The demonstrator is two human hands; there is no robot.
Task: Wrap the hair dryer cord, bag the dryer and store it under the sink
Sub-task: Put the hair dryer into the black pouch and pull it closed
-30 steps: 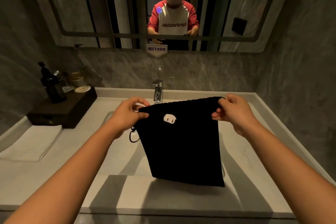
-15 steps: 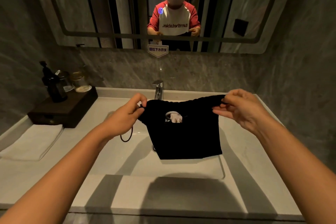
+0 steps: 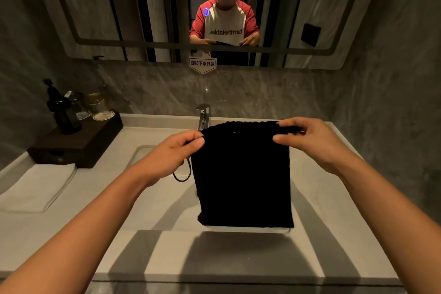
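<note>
A black cloth bag (image 3: 243, 179) hangs over the sink basin (image 3: 152, 188), held up by its gathered top edge. My left hand (image 3: 171, 153) pinches the bag's top left corner. My right hand (image 3: 310, 141) pinches the top right corner. A thin black drawstring loop (image 3: 182, 174) dangles below my left hand. The hair dryer and its cord are hidden; no white plug shows at the bag's mouth.
A chrome faucet (image 3: 202, 114) stands behind the bag. On the left counter are a dark wooden tray (image 3: 78, 143) with a black pump bottle (image 3: 63, 112) and glasses, and a folded white towel (image 3: 35, 188). A mirror (image 3: 119, 7) hangs above, grey walls on both sides.
The bag was bunched up short with a white plug showing at its mouth; now it hangs full length again, its top pulled flat, and the plug is out of sight.
</note>
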